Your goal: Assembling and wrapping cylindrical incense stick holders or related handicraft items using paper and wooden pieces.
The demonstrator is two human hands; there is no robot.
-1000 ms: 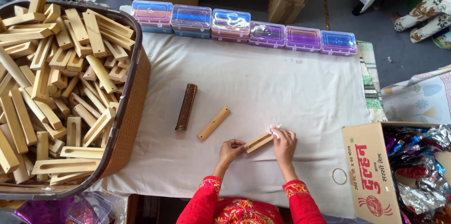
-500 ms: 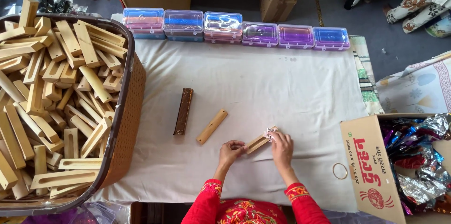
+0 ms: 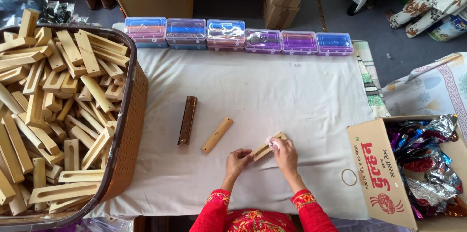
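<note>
Down on the cloth-covered desk [image 3: 301, 91], a wooden block [image 3: 265, 147] lies flat so both hands can work it. The left hand [image 3: 238, 159] curls closed on its near end, steadying it; the right hand [image 3: 284, 154] pinches a small pale wad [image 3: 270, 141] against its top.

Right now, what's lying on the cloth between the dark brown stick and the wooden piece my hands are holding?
In the head view, one loose light wooden bar lies slanted on the white cloth, between the dark brown stick and the wooden piece in your hands.
</note>
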